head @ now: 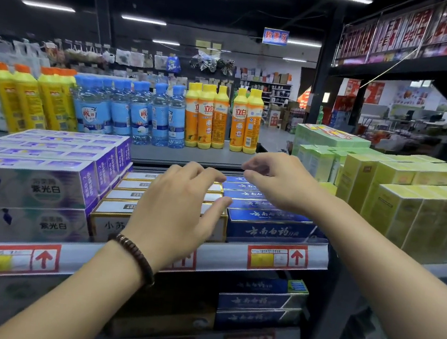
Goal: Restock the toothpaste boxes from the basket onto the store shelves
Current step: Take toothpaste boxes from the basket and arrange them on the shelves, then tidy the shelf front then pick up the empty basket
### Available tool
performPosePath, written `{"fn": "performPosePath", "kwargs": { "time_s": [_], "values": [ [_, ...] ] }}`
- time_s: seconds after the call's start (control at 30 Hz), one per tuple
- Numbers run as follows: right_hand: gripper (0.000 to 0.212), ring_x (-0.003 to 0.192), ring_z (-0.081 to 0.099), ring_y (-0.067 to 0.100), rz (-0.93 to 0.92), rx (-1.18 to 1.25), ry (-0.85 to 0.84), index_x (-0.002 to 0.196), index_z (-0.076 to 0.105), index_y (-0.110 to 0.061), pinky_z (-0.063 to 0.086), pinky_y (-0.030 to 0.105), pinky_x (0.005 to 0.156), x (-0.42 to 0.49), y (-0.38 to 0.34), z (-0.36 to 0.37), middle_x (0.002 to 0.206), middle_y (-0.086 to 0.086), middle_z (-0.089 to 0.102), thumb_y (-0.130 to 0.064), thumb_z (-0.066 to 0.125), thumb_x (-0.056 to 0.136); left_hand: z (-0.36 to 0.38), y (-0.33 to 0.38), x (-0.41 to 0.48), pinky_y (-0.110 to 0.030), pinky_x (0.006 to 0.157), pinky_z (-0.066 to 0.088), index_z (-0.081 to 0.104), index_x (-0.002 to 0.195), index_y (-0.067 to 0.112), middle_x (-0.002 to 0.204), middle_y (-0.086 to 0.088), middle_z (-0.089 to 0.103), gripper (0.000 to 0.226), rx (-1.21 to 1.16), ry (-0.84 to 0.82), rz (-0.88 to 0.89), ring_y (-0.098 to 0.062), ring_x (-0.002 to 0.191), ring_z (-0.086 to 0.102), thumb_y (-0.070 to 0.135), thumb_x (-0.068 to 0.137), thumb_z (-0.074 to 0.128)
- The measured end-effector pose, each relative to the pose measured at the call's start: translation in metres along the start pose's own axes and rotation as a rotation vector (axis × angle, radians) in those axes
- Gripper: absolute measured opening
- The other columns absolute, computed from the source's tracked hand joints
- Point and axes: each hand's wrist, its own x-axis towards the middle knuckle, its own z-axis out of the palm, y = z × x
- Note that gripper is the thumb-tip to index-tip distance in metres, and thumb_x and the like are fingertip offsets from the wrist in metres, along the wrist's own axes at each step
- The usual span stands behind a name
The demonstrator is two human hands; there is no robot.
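Gold-edged toothpaste boxes (126, 194) sit in rows at the front edge of the shelf (223, 256), blue toothpaste boxes (269, 225) just right of them. My left hand (180, 212) rests on the gold-edged rows, fingers (210, 176) spread flat. My right hand (280, 182) hovers over the blue rows nearer the back edge, fingers loosely curled, holding nothing.

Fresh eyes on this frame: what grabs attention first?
Two bare hands centre frame: the left hand spread over white-and-gold boxes, the right hand hovering above the blue toothpaste boxes beside them. Behind stand bright orange bottles and blue bottles; yellow boxes fill the right.
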Motion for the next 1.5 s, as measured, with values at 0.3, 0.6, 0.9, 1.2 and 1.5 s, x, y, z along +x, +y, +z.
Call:
{"fn": "performPosePath", "kwargs": {
  "time_s": [0.3,0.6,0.9,1.2,1.5],
  "values": [
    [0.027,0.108,0.065,0.006,-0.059,0.181,0.109,0.124,0.074,-0.023,0.048,0.024,0.090,-0.024,-0.028,0.020,0.114,-0.011,0.073,-0.037,0.062,0.104,-0.015,-0.020,-0.027,-0.043,0.094,0.053,0.063,0.126,0.032,0.115,0.013,0.067,0.037,-0.056,0.073,-0.149,-0.012,0.108,0.061,0.057,0.099,0.055],
    [0.020,0.104,0.064,-0.006,-0.169,0.234,0.246,0.116,0.076,-0.026,0.042,0.003,0.084,-0.075,-0.078,0.052,0.107,-0.018,0.074,-0.037,0.067,0.101,-0.068,-0.037,-0.087,-0.035,0.085,0.055,0.068,0.117,0.034,0.104,0.017,0.068,0.024,-0.143,0.194,-0.172,-0.004,0.094,0.064,0.048,0.097,0.067],
    [0.009,0.093,0.072,0.003,-0.203,0.492,0.347,0.098,0.079,-0.026,0.050,0.015,0.081,-0.149,-0.164,0.121,0.090,-0.020,0.076,-0.024,0.071,0.094,-0.136,-0.080,-0.199,-0.018,0.071,0.050,0.071,0.103,0.035,0.094,0.019,0.071,0.010,-0.192,0.231,-0.353,-0.003,0.087,0.068,0.040,0.095,0.071],
    [0.008,0.092,0.072,0.008,-0.144,0.618,0.048,0.098,0.077,-0.032,0.054,0.023,0.079,-0.205,-0.268,0.227,0.093,-0.017,0.076,-0.027,0.071,0.100,-0.197,-0.139,-0.332,-0.009,0.063,0.045,0.071,0.103,0.037,0.086,0.023,0.068,0.010,-0.161,0.175,-0.585,0.001,0.081,0.065,0.042,0.095,0.068],
    [0.010,0.095,0.071,0.003,-0.169,0.640,-0.190,0.100,0.076,-0.034,0.052,0.015,0.079,-0.246,-0.370,0.323,0.094,-0.022,0.075,-0.026,0.071,0.099,-0.245,-0.194,-0.464,-0.027,0.070,0.057,0.070,0.103,0.038,0.090,0.022,0.069,0.010,-0.083,0.131,-0.817,0.000,0.084,0.065,0.044,0.096,0.066]
  ]
}}
